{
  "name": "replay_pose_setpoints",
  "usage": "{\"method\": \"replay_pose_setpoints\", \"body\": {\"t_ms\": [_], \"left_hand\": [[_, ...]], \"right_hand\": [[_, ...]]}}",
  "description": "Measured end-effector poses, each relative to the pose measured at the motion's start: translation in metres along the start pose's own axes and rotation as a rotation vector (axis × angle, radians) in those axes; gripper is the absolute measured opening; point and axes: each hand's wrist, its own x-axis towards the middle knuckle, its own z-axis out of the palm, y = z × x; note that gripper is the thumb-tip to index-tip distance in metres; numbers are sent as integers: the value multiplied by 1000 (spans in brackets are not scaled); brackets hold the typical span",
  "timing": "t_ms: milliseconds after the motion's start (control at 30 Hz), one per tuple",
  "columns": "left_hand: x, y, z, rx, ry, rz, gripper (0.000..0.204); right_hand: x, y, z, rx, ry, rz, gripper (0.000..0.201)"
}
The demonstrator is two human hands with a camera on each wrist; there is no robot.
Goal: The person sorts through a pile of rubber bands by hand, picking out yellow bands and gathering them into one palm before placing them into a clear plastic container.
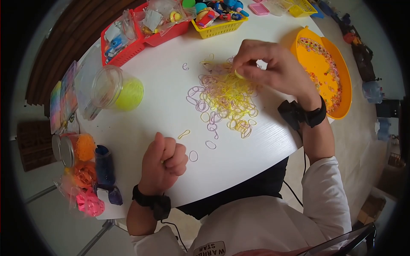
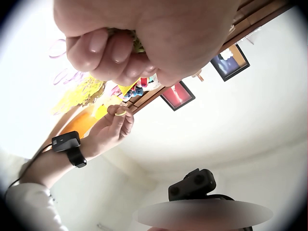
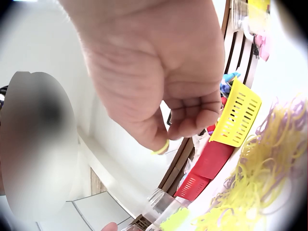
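A loose pile of yellow and pale purple rubber bands [image 1: 228,96] spreads over the white table [image 1: 162,102]. Above its far right side, my right hand [image 1: 273,68] pinches a yellow rubber band [image 3: 162,148] between thumb and fingertips. Nearer the front edge, my left hand [image 1: 164,160] is curled into a fist. Inside that fist, the left wrist view shows a bit of yellow-green bands [image 2: 138,44], mostly hidden by fingers and palm. Beside the left hand lie a twisted yellow band [image 1: 184,134] and a single purple band [image 1: 193,156].
Right of the pile sits an orange tray [image 1: 347,91] of beads. Red baskets [image 1: 128,53] and a yellow basket [image 1: 220,30] full of trinkets line the far edge. A clear jar of lime-yellow bands [image 1: 129,94] lies at left, with bagged coloured bands [image 1: 85,174] near the left edge.
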Motion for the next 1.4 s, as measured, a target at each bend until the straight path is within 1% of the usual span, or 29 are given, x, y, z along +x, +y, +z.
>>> {"method": "replay_pose_setpoints", "body": {"t_ms": [67, 100, 200, 267, 300, 333, 433, 467, 567, 667, 767, 867, 967, 1000, 1067, 1133, 1200, 1300, 1367, 1400], "left_hand": [[0, 0, 3, 96, 17, -15, 48], [0, -1, 5, 143, 27, -21, 47], [2, -1, 23, 188, 90, -85, 30], [5, -3, 34, 141, 243, -142, 22], [4, -4, 37, 117, 319, -171, 18], [4, -9, 30, 163, 213, -103, 12], [3, -8, 21, -5, 265, -193, 16], [4, -8, 9, -23, 167, -228, 18], [3, -7, 10, 13, 170, -224, 20], [5, -6, 18, -10, 292, -184, 21], [6, -4, 17, 33, 301, -152, 18], [6, -2, 14, 137, 112, -94, 19], [4, 0, 16, 47, 67, -72, 26], [3, 1, 17, 73, 79, -66, 30], [3, 4, 20, 122, 106, -49, 37], [2, 5, 24, 204, 153, -39, 36], [2, 5, 30, 276, 214, -32, 32], [4, 5, 28, 323, 173, -39, 29], [4, 5, 26, 317, 169, -44, 28], [5, 5, 25, 314, 166, -43, 27]], "right_hand": [[0, -11, 1, 60, 56, 4, 10], [-1, -19, 7, 35, 3, -104, 10], [-5, -55, 47, -108, -112, -450, 10], [-4, -65, 78, -196, -160, -659, 14], [-3, -67, 87, -209, -186, -692, 16], [-2, -69, 96, -221, -213, -726, 19], [3, -67, 104, -285, -230, -689, 23], [4, -67, 105, -296, -229, -673, 24], [5, -67, 105, -315, -208, -696, 26], [4, -65, 107, -302, -196, -728, 28], [5, -66, 104, -333, -194, -721, 29], [5, -62, 101, -182, -194, -607, 20], [5, -53, 77, -215, -104, -537, 21], [8, -44, 64, -236, -13, -528, 21], [12, -32, 25, -354, 56, -337, 18], [12, -20, -5, -537, 7, -73, 13], [11, -4, -13, -613, -47, 13, 12], [7, 17, -9, -592, -111, -4, 18], [7, 19, -4, -624, -147, 12, 21], [6, 22, -3, -640, -132, -25, 23]]}}
